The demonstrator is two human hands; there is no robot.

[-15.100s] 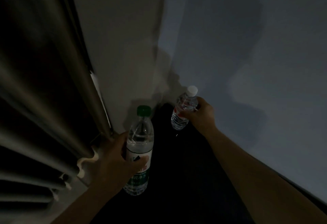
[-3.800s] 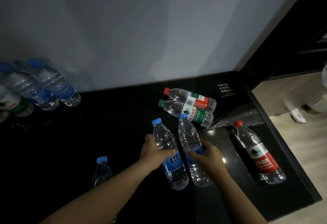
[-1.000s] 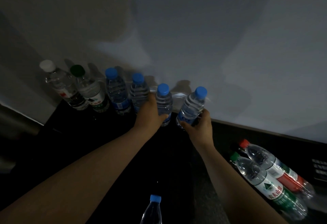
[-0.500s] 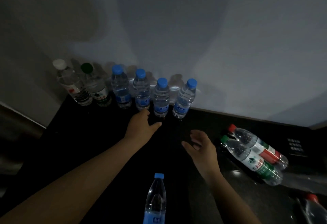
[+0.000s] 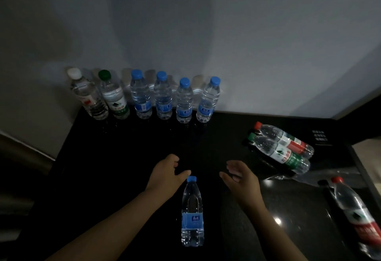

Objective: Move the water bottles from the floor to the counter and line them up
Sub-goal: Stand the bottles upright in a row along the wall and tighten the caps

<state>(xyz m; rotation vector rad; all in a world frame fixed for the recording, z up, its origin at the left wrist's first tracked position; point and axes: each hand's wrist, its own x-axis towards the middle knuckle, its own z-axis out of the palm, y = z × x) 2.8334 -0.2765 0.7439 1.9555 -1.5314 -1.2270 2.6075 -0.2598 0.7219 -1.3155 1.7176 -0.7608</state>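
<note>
black bench is very dark, so its edges are hard to see. a small sign on it has words too tiny to read. one red-cap bottle is cut off at the bottom right corner.

the left hand is loose and spread and holds nothing. the right hand is spread too, with its palm turned inward. the near blue-cap bottle is between them. its cap is just beside the left thumb, but i cannot tell if they touch, or if the bottle stands or lies. it is apart from the right hand.

a row of six bottles stands by the wall. two lying bottles are side by side on the right.
</note>
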